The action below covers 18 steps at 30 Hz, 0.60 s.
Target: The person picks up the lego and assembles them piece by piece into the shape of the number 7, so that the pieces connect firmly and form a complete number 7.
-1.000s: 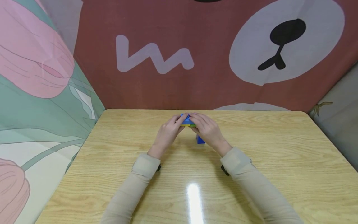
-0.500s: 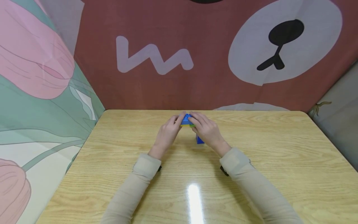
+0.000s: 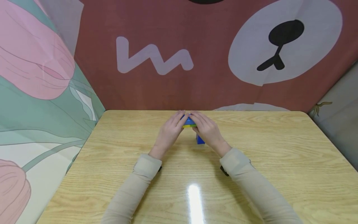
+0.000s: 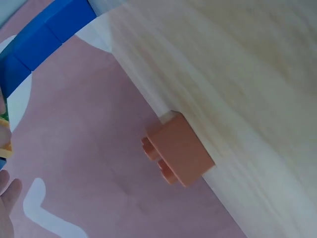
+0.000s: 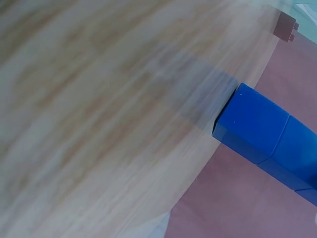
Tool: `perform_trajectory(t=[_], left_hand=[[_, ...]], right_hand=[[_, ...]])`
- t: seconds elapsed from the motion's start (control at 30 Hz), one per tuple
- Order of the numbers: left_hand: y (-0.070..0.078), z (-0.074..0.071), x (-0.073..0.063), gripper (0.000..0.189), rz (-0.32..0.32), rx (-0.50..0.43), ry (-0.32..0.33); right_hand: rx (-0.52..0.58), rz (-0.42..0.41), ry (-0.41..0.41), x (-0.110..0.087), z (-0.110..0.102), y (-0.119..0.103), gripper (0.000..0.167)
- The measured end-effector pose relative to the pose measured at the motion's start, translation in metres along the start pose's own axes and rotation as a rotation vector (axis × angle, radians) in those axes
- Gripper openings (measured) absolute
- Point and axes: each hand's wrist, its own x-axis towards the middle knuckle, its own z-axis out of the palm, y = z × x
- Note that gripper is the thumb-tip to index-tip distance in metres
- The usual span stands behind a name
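A blue column of stacked toy building bricks stands on the table, its upper part behind my right hand. Across its top lies a layer with a yellow brick and a green brick, under a blue brick. My left hand grips the left end of this top part, fingers over the blue brick. From the other side my right hand holds the right end. In the left wrist view only fingers show at the edge. The right wrist view shows the column without the hand.
An orange brick with studs sits on the table near its far edge, hidden from the head view. The wooden table ends at a reddish printed cloth hanging behind it.
Half a second ago the left fingers drew aside and bared blue studs. Now they lie over the top again, nearer the right fingers. The column stays in place.
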Motion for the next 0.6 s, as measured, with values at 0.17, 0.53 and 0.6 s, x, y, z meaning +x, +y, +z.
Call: perform_trajectory(t=[0.17,0.53,0.6], left_hand=[[0.0026,-0.0003,0.0032,0.051,0.010,-0.016,0.012],[0.0056,-0.0055,0.0087,0.050,0.028,-0.008,0.036],[0.0054,-0.0061,0.0089,0.049,0.028,-0.010,0.036]], right_hand=[[-0.002,0.015,0.006,-0.0014,0.0002,0.0008,0.056],[-0.028,-0.015,0.044,-0.0010,-0.0023,0.0018,0.051],[-0.031,-0.019,0.050,-0.0013,-0.0024,0.0021,0.050]])
